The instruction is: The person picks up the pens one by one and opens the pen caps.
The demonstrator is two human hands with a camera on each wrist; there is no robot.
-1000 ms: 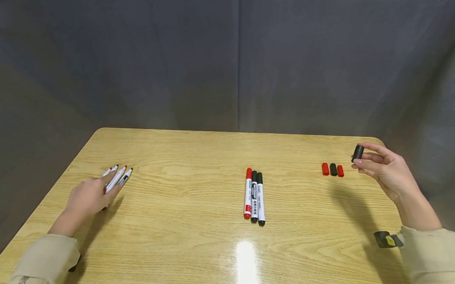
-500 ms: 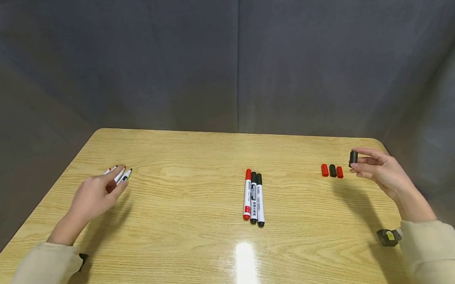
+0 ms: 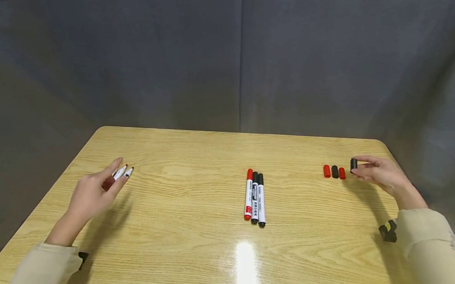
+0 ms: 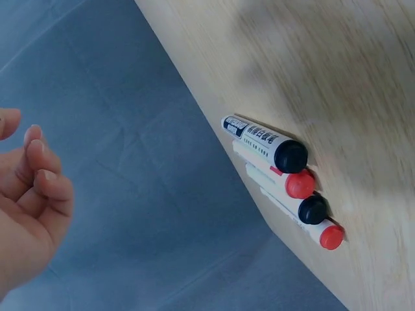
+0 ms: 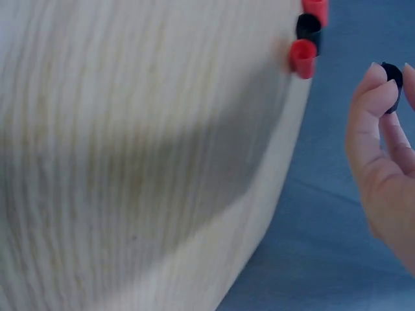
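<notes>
My left hand (image 3: 92, 193) hovers over a row of uncapped whiteboard markers (image 3: 120, 172) on the left of the table, partly hiding them. In the left wrist view its loosely bent fingers are empty and apart from the markers, whose red and black ends face the camera; the nearest is a black marker (image 4: 262, 141). My right hand (image 3: 389, 181) pinches a black marker cap (image 3: 353, 165) upright between thumb and fingertips. Just left of that cap lie a red cap (image 3: 342, 173), a black cap (image 3: 335, 171) and another red cap (image 3: 326, 171), side by side.
At the middle of the wooden table (image 3: 179, 224) lie a capped red marker (image 3: 248, 197) and two capped black markers (image 3: 262, 204), side by side. A dark grey curtain (image 3: 170, 64) hangs behind the table's far edge.
My left hand has let go of the markers and risen off them. My right hand has come down with the black cap, closer to the row of caps.
</notes>
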